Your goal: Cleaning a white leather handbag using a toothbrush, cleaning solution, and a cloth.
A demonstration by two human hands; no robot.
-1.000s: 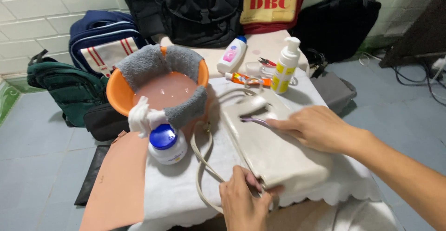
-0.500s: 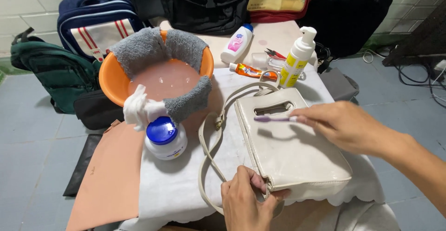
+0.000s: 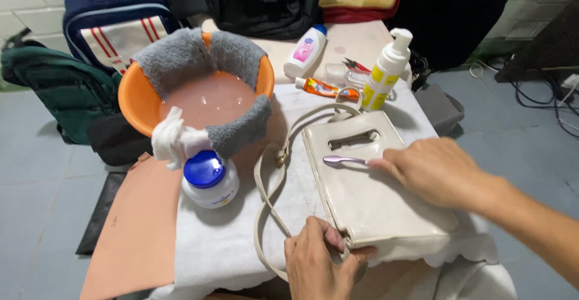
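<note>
My right hand is closed around the handle of a purple toothbrush, its head laid flat on the front of the cream handbag, just below the cut-out handle slot. My left hand pinches the bag's near corner, fingers curled over the edge, pinning it to the white cloth on the table. The bag lies flat, strap looped off to its left. I judge the step in hand to be scrubbing the bag's face. An orange basin of cloudy water, draped with grey towels, stands well apart at upper left; a blue-lidded jar sits beside it. The next stroke calls for light, even pressure and a firm left-hand hold.
</note>
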